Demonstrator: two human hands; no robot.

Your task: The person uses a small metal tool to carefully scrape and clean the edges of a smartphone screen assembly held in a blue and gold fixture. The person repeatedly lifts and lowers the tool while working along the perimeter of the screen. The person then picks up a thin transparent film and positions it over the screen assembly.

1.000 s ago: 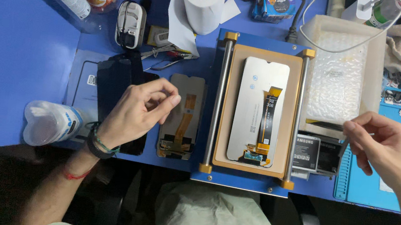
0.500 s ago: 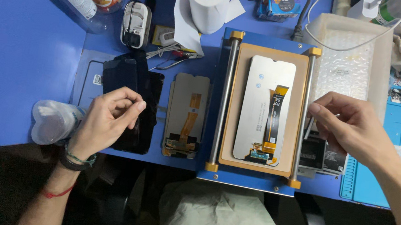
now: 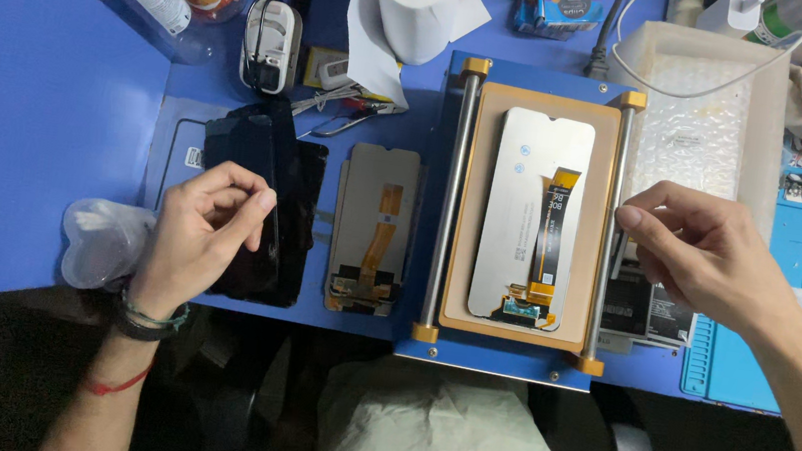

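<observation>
Head view: left of the blue press [image 3: 507, 354], the left hand [image 3: 198, 238] curls loosely over black screens [image 3: 293, 223], fingertips pinched, nothing clearly held. A small panel [image 3: 374, 227] lies between them and the press. A white panel [image 3: 531, 215] rests on the press. The right hand [image 3: 705, 255], fingers bent, touches its right rail.

A flat grey-white phone screen panel [image 3: 523, 214] with an orange-and-black ribbon cable lies on a tan pad in a blue metal-framed fixture [image 3: 505, 353] with gold corner blocks. The tabletop [image 3: 31, 113] is blue. A glossy black glass phone panel [image 3: 257, 204] lies beside a white paper roll [image 3: 412, 0].
</observation>
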